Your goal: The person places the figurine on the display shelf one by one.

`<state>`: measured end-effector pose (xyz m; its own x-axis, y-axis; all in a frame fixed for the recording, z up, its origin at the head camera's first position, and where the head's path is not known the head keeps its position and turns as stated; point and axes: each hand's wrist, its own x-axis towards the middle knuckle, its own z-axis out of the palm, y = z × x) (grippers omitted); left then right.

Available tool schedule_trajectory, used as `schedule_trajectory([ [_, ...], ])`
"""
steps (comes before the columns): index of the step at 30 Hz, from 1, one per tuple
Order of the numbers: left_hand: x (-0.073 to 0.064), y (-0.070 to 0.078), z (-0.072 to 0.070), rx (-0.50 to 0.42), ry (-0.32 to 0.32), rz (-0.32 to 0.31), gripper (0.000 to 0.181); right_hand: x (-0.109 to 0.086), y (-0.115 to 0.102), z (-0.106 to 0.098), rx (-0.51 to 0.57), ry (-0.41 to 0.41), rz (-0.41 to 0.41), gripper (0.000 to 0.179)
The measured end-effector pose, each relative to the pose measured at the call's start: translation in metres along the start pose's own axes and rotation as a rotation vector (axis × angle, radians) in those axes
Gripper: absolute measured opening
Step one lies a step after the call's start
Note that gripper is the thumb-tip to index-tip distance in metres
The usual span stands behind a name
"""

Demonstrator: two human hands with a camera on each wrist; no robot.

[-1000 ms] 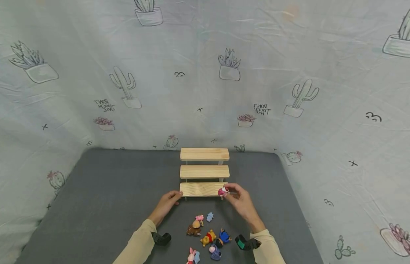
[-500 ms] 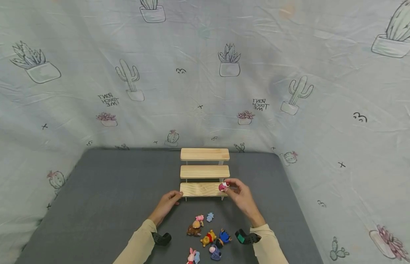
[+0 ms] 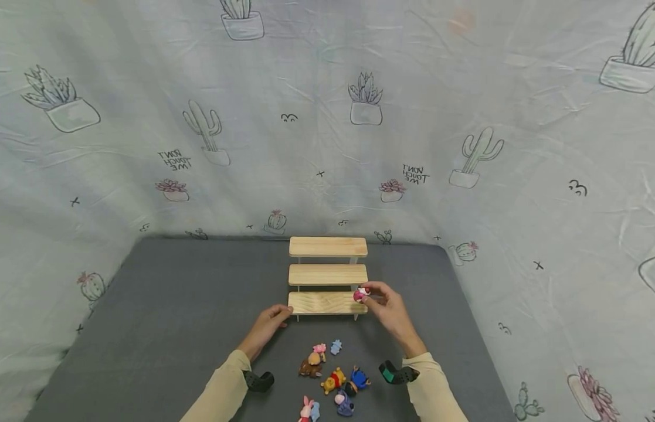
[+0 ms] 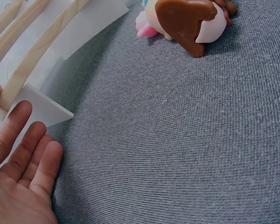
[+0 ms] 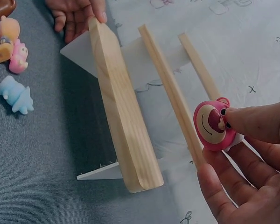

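A three-tier wooden display stand [image 3: 324,303] with white side supports stands on the grey cloth. My left hand [image 3: 268,326] pinches the left end of its lowest plank; in the left wrist view the thumb lies at the plank's end and the other fingers stretch out below. My right hand [image 3: 393,319] holds a pink bear figurine [image 5: 213,125] between thumb and fingers, just above the lowest plank's right end. The bear's smiling muzzle shows in the right wrist view. No figurines sit on the three planks.
Several small figurines lie on the cloth in front of the stand: a yellow bear in red [image 3: 333,381], a blue-purple donkey [image 3: 344,404], a pink piglet [image 3: 306,408], a light blue figure [image 5: 15,94] and a brown one [image 3: 309,368]. Behind the stand hangs a cactus-print curtain [image 3: 316,140].
My right hand has risen slightly and shifted a little right with the bear figurine. My left hand stays at the plank's end, and the loose figurines have not moved.
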<state>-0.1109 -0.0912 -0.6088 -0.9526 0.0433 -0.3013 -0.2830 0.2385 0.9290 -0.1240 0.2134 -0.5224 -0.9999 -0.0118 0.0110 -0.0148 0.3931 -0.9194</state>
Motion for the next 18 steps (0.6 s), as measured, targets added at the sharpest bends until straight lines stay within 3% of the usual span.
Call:
schedule_trajectory([
  [18, 0.003, 0.003, 0.002, 0.007, 0.015, -0.017, 0.039, 0.015, 0.019, 0.002, 0.014, -0.055, 0.001, 0.027],
])
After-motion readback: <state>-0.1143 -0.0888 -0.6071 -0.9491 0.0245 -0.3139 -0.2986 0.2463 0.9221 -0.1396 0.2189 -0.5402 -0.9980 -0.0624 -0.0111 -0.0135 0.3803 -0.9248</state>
